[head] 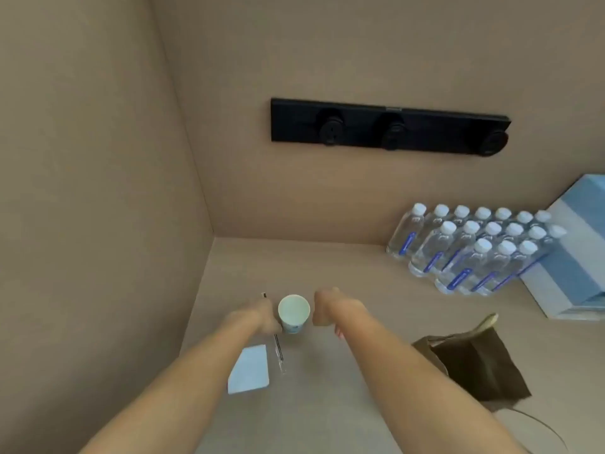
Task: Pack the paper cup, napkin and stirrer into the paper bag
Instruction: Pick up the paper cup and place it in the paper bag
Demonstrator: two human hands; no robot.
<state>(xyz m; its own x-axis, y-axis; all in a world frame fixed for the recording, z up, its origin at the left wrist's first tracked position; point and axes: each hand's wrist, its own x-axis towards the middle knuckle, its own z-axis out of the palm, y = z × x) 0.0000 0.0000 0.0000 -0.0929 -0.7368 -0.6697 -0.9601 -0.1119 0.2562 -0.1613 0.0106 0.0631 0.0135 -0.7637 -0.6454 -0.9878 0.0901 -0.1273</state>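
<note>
A white paper cup (293, 312) stands upright on the beige table, its mouth facing up. My left hand (266, 317) rests against the cup's left side with fingers curled; whether it grips the cup is unclear. My right hand (324, 310) hovers just right of the cup, a small gap away, fingers bent down and holding nothing. A thin wrapped stirrer (279, 353) lies on the table under my left hand, pointing away from me. A white folded napkin (249, 369) lies flat to the left of the stirrer. The brown paper bag (471, 365) lies at the right, mouth towards the cup.
Several water bottles (471, 250) stand at the back right beside a blue and white box (576, 257). A black rail with three knobs (389, 127) hangs on the back wall. Beige walls close off the left and the back. A thin cord (537, 424) lies near the bag.
</note>
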